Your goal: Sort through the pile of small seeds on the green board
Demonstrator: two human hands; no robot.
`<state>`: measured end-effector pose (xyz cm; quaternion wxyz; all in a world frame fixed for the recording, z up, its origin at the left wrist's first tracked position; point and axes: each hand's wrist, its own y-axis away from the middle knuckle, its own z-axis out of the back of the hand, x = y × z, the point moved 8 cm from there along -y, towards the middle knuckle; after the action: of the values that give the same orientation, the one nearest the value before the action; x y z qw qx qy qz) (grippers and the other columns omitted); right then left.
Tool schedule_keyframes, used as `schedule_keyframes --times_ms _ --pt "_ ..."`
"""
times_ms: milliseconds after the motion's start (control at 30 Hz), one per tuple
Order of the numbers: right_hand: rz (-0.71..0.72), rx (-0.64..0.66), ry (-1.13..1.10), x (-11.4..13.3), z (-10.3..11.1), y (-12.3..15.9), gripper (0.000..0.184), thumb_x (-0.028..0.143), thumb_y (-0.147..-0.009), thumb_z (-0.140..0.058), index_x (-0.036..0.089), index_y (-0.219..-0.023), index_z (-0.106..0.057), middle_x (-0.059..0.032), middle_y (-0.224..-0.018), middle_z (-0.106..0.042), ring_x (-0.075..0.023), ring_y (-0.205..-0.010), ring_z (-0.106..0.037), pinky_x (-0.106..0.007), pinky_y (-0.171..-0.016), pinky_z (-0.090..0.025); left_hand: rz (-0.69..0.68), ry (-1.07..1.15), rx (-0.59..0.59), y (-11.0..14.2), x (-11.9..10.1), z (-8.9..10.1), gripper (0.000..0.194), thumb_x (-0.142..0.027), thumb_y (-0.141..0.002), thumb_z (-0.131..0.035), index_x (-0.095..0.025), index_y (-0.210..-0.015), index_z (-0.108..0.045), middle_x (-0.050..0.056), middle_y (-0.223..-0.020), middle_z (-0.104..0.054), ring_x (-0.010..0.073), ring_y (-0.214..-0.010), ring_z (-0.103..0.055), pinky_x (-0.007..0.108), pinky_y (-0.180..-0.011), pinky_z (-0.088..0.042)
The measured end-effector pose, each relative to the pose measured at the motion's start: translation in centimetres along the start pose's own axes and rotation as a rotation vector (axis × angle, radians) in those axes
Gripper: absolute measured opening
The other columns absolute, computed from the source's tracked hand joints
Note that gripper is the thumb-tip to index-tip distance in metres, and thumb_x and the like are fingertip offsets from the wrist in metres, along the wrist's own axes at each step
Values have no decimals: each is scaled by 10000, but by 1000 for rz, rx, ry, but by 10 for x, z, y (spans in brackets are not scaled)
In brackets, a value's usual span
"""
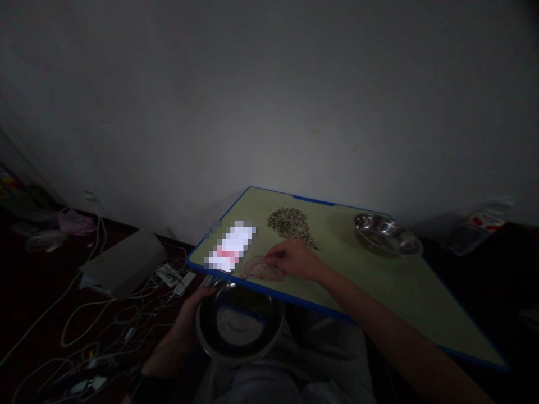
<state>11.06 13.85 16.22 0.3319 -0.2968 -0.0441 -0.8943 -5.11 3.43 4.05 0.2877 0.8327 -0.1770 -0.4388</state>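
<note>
While the person sits close over their grey trousers (332, 342), their left hand (189, 318) grips a deep metal bowl (239, 325) by its left side, thumb over the rim, holding it above the lap and just at the near edge of the table (374, 289). Right by that blue edge, on the pale green top, lies a clear protractor (257, 272) with red markings. The right hand (298, 259) reaches in over it, thumb and finger brought together at its upper right side; from where I stand I cannot tell whether they pinch it. Left of the protractor is a phone (232, 247), its lit screen blurred into blocks. Beyond the right hand spreads a loose pile of small dark and pale bits (290, 221), too fine to make out. Well to the right of the pile, near the far edge, stands a shiny second bowl (389, 238), shallower-looking. Behind everything rises a plain, dim wall (269, 101).
</note>
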Motion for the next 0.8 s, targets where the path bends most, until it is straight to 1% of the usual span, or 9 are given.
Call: schedule_keyframes --times_ms 100,267,367,467,533,633,667,733,800 --pt "-7 11 -71 -3 2 5 232 292 -754 -519 160 -829 -694 -10 -552 -634 -92 -466 -537 -183 -474 -369 -5 -10 14 -3 1 0 164 -247 -653 -551 -116 -625 -644 86 -536 -692 233 -519 -632 350 -599 -478" --pt "-79 -19 -193 -22 13 8 245 318 -742 -533 151 -836 -685 -10 -544 -620 -84 -429 -531 -175 -442 -385 1 -10 24 -9 5 3 157 -247 -643 -569 -116 -617 -650 83 -572 -704 231 -555 -640 346 -625 -479" --pt "-98 -47 -214 -26 21 10 240 320 -738 -537 145 -817 -681 -2 -523 -601 -78 -416 -523 -167 -425 -382 -10 2 17 -8 5 3 147 -240 -637 -575 -118 -643 -657 82 -586 -708 240 -577 -643 359 -654 -474" --pt "-103 -60 -193 -31 33 14 255 343 -746 -528 150 -817 -678 2 -516 -595 -77 -422 -523 -166 -428 -379 -1 -13 29 -5 6 -2 160 -256 -636 -574 -120 -639 -657 81 -570 -704 244 -555 -637 357 -630 -469" --pt "-122 -118 -153 -40 49 19 276 368 -749 -524 155 -832 -678 3 -507 -592 -78 -425 -521 -168 -429 -374 -2 -30 27 -3 6 -5 163 -262 -640 -568 -124 -624 -655 70 -541 -696 228 -522 -628 333 -592 -463" --pt "-176 -271 -56 -63 78 30 303 398 -737 -532 155 -841 -681 1 -477 -583 -83 -419 -514 -173 -438 -375 -7 -40 33 -3 10 -10 162 -254 -647 -558 -127 -601 -648 63 -523 -692 202 -501 -620 300 -567 -456" --pt "-191 -300 -36 -70 83 34 312 404 -735 -532 151 -840 -682 -1 -470 -581 -84 -413 -509 -178 -442 -377 4 -43 34 -4 13 -12 167 -254 -649 -554 -126 -592 -646 65 -522 -692 199 -502 -620 296 -571 -456" --pt "-211 -342 -29 -81 87 39 327 411 -739 -524 145 -841 -683 -5 -467 -582 -87 -405 -502 -183 -441 -376 43 -54 39 -5 21 -16 174 -251 -650 -551 -122 -581 -645 67 -516 -689 200 -510 -623 298 -591 -458" --pt "-223 -358 -35 -88 83 41 336 408 -747 -512 139 -854 -682 -8 -472 -587 -90 -410 -501 -186 -441 -373 73 -61 54 -5 27 -21 163 -245 -646 -555 -122 -593 -648 61 -517 -687 202 -526 -627 304 -615 -461"
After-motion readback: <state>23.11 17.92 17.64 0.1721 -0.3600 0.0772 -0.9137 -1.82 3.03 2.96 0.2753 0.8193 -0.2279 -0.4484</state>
